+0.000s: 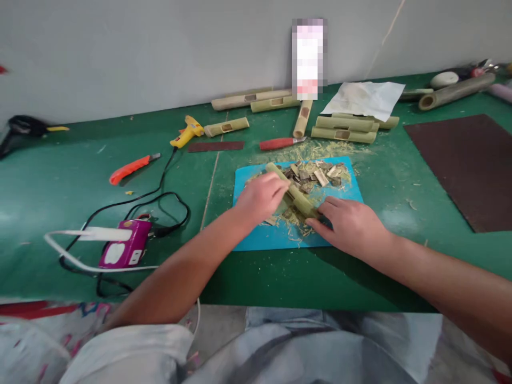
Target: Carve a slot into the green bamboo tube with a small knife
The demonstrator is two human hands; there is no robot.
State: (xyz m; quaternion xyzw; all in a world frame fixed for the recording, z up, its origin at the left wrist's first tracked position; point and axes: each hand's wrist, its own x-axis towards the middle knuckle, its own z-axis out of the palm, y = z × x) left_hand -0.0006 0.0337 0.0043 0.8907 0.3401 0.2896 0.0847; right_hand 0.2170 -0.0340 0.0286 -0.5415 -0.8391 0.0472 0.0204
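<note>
Working on a long, glossy green tabletop (260, 280), running across the whole frame. At far right of frame, lying flat and well apart from the hands, a dark brown rectangular sheet (464, 173). At frame centre, lying under the work, a bright blue flat rectangular mat (264, 241), heavily littered.

Reaching in from lower right, bare right hand (350, 221): grasping the lower-right end of a pale green bamboo tube (304, 204), held slanting over the mat at frame centre. Reaching in from lower left, bare left hand (262, 196): curled tightly against the tube's middle, near the opening; cannot tell whether gripping the wall or pinching something small.

Right of upper centre, piled partly under white paper (366, 98): pale green notched bamboo tubes (344, 125). Judging by the openings, probably already cut. Likewise for the single notched tube (227, 127) left of upper centre. As for the held tube, opening visible, so probably partway through; cannot judge the finish, nor how many remain.

Above the mat, lying idle, a red-handled knife (277, 143). Smallest, scattered over the mat: dark and pale flat chips (306, 177), suggesting plenty of cutting done.
</note>
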